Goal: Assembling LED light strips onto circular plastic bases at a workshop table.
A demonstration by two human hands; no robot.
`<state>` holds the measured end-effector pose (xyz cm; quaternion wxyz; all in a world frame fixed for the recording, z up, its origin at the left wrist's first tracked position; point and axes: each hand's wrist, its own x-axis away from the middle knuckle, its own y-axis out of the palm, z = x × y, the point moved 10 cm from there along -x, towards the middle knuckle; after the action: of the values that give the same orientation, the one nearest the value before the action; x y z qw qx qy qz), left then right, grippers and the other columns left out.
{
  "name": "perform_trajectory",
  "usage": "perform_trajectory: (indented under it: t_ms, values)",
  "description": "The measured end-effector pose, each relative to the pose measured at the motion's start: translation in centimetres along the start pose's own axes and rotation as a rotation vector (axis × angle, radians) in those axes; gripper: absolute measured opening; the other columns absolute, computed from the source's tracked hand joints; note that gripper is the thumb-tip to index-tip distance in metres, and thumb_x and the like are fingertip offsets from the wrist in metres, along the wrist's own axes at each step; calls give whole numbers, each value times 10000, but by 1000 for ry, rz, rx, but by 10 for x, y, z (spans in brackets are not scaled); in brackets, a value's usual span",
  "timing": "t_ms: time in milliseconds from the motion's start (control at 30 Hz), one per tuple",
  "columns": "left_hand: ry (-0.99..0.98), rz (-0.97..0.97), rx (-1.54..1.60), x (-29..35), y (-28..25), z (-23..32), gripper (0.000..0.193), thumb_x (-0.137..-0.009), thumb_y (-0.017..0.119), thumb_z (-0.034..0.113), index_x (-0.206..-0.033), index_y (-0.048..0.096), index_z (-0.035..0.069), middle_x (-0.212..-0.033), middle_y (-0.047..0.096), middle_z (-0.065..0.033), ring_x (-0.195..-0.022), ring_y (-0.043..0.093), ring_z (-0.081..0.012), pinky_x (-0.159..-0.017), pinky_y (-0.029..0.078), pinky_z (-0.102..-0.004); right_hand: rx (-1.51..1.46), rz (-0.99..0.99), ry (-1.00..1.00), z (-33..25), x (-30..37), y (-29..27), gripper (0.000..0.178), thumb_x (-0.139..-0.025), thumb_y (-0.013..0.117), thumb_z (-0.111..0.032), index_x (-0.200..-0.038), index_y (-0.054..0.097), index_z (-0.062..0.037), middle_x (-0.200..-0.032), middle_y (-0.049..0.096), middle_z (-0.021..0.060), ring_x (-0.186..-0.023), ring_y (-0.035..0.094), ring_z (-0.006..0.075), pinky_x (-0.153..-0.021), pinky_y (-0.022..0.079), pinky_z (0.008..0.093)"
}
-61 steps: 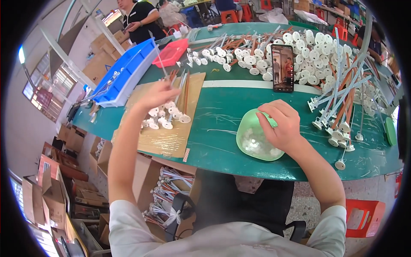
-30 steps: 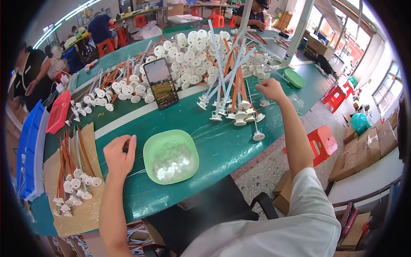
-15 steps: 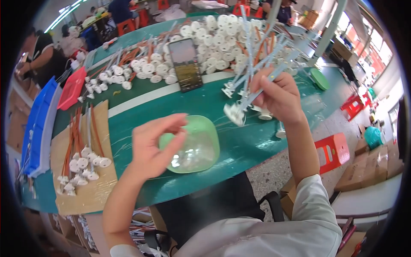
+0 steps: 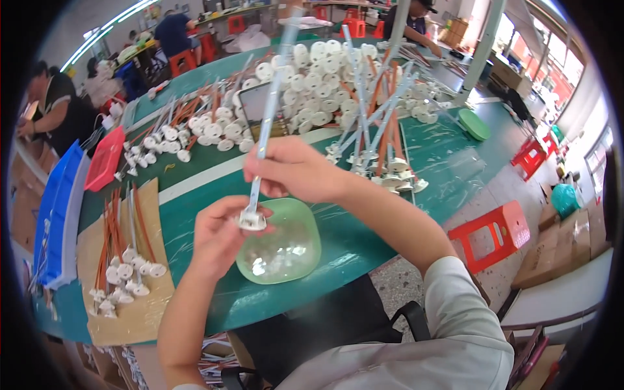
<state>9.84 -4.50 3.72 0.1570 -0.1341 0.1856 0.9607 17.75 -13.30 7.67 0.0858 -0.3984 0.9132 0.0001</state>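
Observation:
Both my hands work on one LED strip (image 4: 273, 97), a long pale bar with small yellowish dots and a white round base (image 4: 252, 221) at its lower end. My left hand (image 4: 220, 234) pinches the base. Higher up, my right hand (image 4: 296, 170) grips the bar, which stands nearly upright, tilted slightly right. Just below and beside them sits a light green bowl (image 4: 314, 250) with small shiny clear pieces in it; what they are I cannot tell. Behind the strip, a phone (image 4: 250, 107) is partly hidden.
Across the green table (image 4: 351, 234) lies a heap of white round-based strips (image 4: 318, 81). More strips (image 4: 383, 130) stand at the right. Cardboard (image 4: 159, 299) at left bears several others, near a blue bin (image 4: 62, 214) and a red tray (image 4: 104, 156). A red stool (image 4: 491, 237) stands at right.
My right hand has come from the strips at right to the middle, bringing one LED strip. My left hand, empty before, now holds its base over the bowl's edge.

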Motion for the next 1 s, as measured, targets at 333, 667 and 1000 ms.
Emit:
perform_trajectory:
  t_ms: [333,667,1000]
  values:
    - [-34,146,75,17,-8,-6,356,-920,668,104,-1211,506,-22,-1115,672,-192,-1052,679,-313,-893,564,-393,853,218,-1203,-62,89,46,300,-768,782,-94,-1030,646,-43,-830,625,57,-689,625,213,-613,534,294]
    - [-116,86,228,23,-8,-17,438,-895,683,69,-1251,437,0,-1180,651,-220,-1110,648,-298,-958,539,-439,687,243,-1219,-50,96,43,273,-631,803,22,-883,701,16,-839,649,85,-654,654,225,-551,545,295]
    - [-109,61,20,28,-20,-24,513,-724,817,-19,-1190,605,-65,-1048,707,-156,-970,700,-210,-825,585,-322,687,241,-1128,-42,97,48,276,-654,749,39,-926,703,30,-860,667,107,-693,669,242,-577,547,310]
